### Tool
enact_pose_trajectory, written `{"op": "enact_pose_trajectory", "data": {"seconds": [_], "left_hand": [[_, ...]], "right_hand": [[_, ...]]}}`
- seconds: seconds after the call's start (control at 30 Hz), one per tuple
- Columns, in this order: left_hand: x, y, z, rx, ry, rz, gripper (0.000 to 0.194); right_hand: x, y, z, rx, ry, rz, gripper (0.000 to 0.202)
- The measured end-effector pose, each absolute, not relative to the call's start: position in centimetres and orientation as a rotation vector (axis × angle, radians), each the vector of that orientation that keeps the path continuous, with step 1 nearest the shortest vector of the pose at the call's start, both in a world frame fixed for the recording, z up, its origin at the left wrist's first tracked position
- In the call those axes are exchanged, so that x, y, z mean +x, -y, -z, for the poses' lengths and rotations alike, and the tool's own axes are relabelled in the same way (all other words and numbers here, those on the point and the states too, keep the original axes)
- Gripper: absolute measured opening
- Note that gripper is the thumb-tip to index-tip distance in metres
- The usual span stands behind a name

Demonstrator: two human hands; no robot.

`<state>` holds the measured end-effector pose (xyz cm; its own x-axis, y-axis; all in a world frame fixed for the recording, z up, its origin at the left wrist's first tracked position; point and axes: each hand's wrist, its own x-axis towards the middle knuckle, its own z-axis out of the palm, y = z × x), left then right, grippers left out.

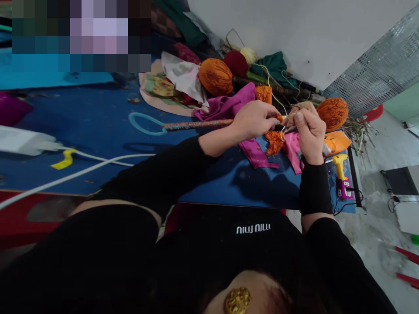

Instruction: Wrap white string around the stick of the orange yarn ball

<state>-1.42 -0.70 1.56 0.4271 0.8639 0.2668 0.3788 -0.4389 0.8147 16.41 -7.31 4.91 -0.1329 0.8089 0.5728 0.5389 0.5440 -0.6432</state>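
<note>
A patterned stick [196, 124] with a light-blue loop [144, 123] at its left end lies across the blue table. My left hand [253, 118] is closed on this stick near the gathered orange cloth [275, 142]. Cream yarn [278, 99] runs down to my right hand [309, 126], whose fingers are pinched on it beside the stick's right end. An orange patterned ball-shaped bundle [333, 114] sits just right of my right hand. Purple cloth [229, 101] is behind and below my left hand, and pink cloth [293, 150] lies under my right hand.
Another orange bundle [216, 77], a dark red one [235, 64] and a yarn ball [248, 56] stand at the back. A yellow glue gun [340, 165] is near the right table edge. A white cable [81, 170] crosses the left side. Twigs [360, 131] stick out at right.
</note>
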Motion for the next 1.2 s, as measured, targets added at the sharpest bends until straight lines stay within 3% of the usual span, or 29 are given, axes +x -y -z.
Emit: {"op": "enact_pose_trajectory", "data": {"seconds": [0.27,0.73,0.97,1.2], "left_hand": [[-1.5,2.0,-1.8,2.175,-1.244,-0.836,0.030],[-1.2,3.5,-1.3,2.650,-1.145,-0.774,0.040],[-1.2,3.7,-2.4,2.819,-1.205,-0.479,0.039],[-3.0,2.4,-4.0,2.554,-1.388,-0.681,0.033]], "right_hand": [[16.9,5.9,-4.2,-1.072,1.782,-0.293,0.057],[17.6,4.5,-2.9,-1.144,1.753,-0.304,0.060],[17.6,4.4,-2.4,-1.128,1.739,-0.378,0.058],[18.5,6.2,-4.5,-1.100,1.557,-0.579,0.052]]}}
